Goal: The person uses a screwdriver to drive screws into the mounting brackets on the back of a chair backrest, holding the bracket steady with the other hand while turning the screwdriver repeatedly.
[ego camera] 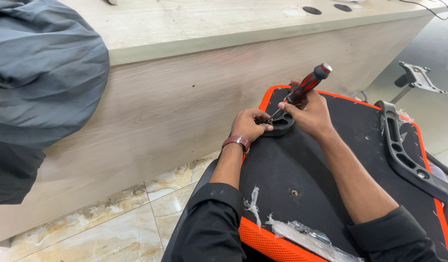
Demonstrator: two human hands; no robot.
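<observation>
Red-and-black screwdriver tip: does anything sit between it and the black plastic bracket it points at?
Nothing visible. The right hand angles the red-and-black screwdriver down onto the black plastic bracket; the left hand pinches beside the tip, not across it. The contact point itself is too small to see.

Layout, taken from the chair seat [330,165]

On the seat's far-left corner: bracket [278,124], left hand [248,125] to its left, right hand [309,114] to its right, screwdriver [301,91] slanting down into it. Along the seat's right edge: armrest frame [403,155]. On its near edge: plastic wrap [306,237]. Behind and left of the seat: wooden counter [185,87]. Far left: cloth [39,82], seemingly draped over the counter.
</observation>
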